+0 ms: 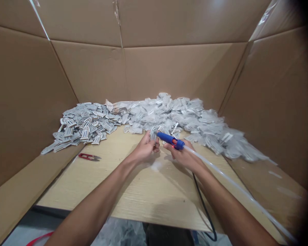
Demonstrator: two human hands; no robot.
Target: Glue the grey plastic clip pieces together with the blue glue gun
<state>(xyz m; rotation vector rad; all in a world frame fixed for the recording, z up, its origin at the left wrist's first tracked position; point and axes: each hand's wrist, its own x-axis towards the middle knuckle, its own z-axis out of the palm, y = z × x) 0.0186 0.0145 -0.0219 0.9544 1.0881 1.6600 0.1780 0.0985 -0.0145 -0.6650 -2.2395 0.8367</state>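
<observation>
My left hand [145,149] holds a small grey arched piece [153,133] upright between thumb and fingers, above the middle of the table. From the right, my right hand [181,154] grips a blue hot glue gun [170,139], with a small red light glowing near its grip. The gun's nozzle points left and is right at the arched piece; whether it touches cannot be made out. A long clear glue stick [220,172] runs out of the gun's rear toward the lower right. Below my right hand hangs a black cord [204,208].
Loose arched pieces [86,124] are heaped at the back left. Similar pieces in clear plastic bags [192,118] pile along the back and right. Red thread snips [89,156] lie on the wooden table [113,186] at left. Cardboard walls [182,71] surround it on three sides.
</observation>
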